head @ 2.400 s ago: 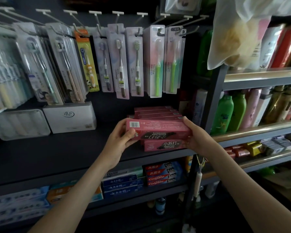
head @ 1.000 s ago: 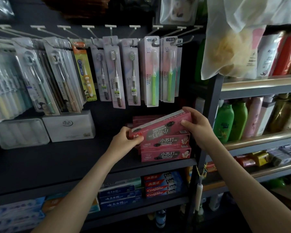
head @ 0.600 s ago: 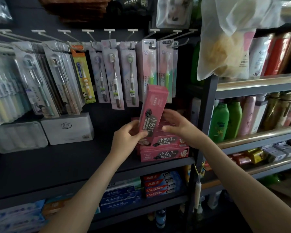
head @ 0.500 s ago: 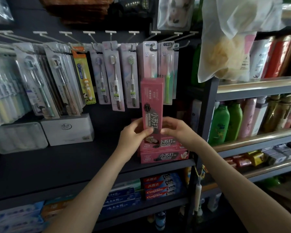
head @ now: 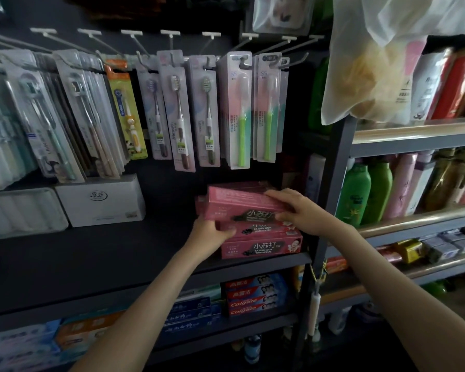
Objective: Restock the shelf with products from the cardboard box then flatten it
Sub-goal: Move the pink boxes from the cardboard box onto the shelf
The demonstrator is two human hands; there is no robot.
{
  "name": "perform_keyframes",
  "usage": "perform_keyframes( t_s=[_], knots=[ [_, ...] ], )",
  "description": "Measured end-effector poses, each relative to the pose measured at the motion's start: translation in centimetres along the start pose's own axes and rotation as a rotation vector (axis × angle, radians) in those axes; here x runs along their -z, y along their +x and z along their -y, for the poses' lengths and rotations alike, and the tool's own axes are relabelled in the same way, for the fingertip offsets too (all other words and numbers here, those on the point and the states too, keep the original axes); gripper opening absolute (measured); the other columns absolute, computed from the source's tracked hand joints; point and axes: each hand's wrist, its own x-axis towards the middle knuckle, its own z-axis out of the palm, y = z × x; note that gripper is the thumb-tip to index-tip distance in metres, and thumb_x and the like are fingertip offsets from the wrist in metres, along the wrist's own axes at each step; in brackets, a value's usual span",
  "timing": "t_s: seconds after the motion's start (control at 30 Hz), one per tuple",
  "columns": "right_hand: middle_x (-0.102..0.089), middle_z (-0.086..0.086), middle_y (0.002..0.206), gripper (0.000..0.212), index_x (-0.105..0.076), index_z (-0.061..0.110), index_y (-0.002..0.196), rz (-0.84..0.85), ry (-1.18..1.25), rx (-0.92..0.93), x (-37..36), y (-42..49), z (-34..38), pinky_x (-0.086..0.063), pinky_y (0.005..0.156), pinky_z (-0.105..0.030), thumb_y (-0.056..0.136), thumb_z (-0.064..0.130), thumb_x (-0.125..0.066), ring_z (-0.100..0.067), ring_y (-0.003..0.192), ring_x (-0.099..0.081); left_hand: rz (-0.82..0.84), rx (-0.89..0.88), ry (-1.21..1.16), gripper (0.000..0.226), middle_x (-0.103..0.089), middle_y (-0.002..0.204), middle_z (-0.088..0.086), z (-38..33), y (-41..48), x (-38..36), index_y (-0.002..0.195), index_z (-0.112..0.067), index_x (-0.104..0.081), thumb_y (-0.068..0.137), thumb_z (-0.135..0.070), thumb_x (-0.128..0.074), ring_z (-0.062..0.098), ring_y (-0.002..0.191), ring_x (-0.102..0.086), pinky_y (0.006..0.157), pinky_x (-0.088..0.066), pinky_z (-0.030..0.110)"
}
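We held the pink toothpaste carton (head: 242, 202) atop the stack (head: 261, 247) on the shelf (head: 91, 264), left hand (head: 210, 233) and right hand (head: 301, 213) with fingers curled round its ends. It looked light, stiff yet crushable, best gripped endwise.

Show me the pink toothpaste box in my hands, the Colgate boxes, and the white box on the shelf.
pink toothpaste box (head: 239, 201), head view, on its pale top face.
Colgate boxes (head: 255, 296), head view, front of the stack, lower shelf.
white box (head: 100, 201), head view, middle of its front face.
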Motion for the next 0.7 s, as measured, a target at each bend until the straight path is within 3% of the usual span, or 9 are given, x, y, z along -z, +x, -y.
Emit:
perform_keyframes(
  t_s=[0.1,0.17,0.33,0.47,0.57,0.7],
  knots=[
    [-0.04,0.009,0.126,0.057,-0.035,0.033,0.143,0.009,-0.116,-0.065,-0.5,-0.4,-1.8,-0.012,0.111,-0.04,0.093,0.019,-0.057,-0.017,0.128,-0.034,-0.048,0.044,0.059,0.039,-0.057,0.123,-0.001,2.1,-0.4,0.2,0.119,-0.026,-0.051,0.085,-0.025,-0.07,0.015,0.114,-0.054,0.09,-0.041,0.026],
    [-0.04,0.007,0.135,0.056,-0.035,0.035,0.142,-0.003,-0.192,-0.089,-0.9,-0.7,-2.5,-0.007,0.108,-0.035,0.093,0.021,-0.057,-0.016,0.131,-0.029,-0.065,0.099,0.092,0.05,-0.056,0.129,0.002,2.9,-0.5,-0.1,0.133,-0.019,-0.046,0.088,-0.029,-0.066,0.019,0.118,-0.053,0.09,-0.04,0.024],
    [-0.036,0.007,0.143,0.057,-0.035,0.038,0.142,-0.01,-0.248,-0.159,-2.2,-1.1,-4.0,-0.006,0.109,-0.036,0.092,0.019,-0.057,-0.015,0.135,-0.025,-0.084,0.097,0.133,0.039,-0.059,0.129,0.001,2.9,-0.4,-0.8,0.135,-0.016,-0.05,0.097,-0.025,-0.053,0.016,0.116,-0.055,0.08,-0.036,0.014],
    [-0.034,0.008,0.145,0.058,-0.036,0.039,0.141,-0.027,-0.242,-0.151,-3.3,-1.1,-4.5,-0.006,0.108,-0.034,0.092,0.016,-0.057,-0.015,0.136,-0.024,-0.02,0.105,0.1,0.043,-0.056,0.13,-0.002,2.9,-0.7,-1.1,0.142,-0.021,-0.041,0.099,-0.022,-0.047,0.004,0.104,-0.052,0.061,-0.038,0.004],
    [-0.033,0.008,0.146,0.057,-0.037,0.037,0.14,-0.048,-0.232,-0.143,-3.6,-1.2,-4.6,-0.006,0.108,-0.033,0.092,0.015,-0.058,-0.016,0.136,-0.024,0.021,0.112,0.038,0.048,-0.053,0.128,-0.006,3.1,-1.0,-1.3,0.145,-0.024,-0.034,0.099,-0.02,-0.046,-0.001,0.099,-0.045,0.061,-0.036,0.004],
    [-0.037,0.006,0.14,0.056,-0.04,0.033,0.139,-0.068,-0.186,-0.138,-3.2,-1.0,-4.4,-0.009,0.11,-0.039,0.09,0.016,-0.06,-0.018,0.135,-0.025,0.019,0.102,0.018,0.045,-0.053,0.123,-0.009,3.1,-1.0,-1.1,0.142,-0.024,-0.037,0.099,-0.014,-0.045,-0.004,0.094,-0.048,0.061,-0.038,0.003]
  ],
)
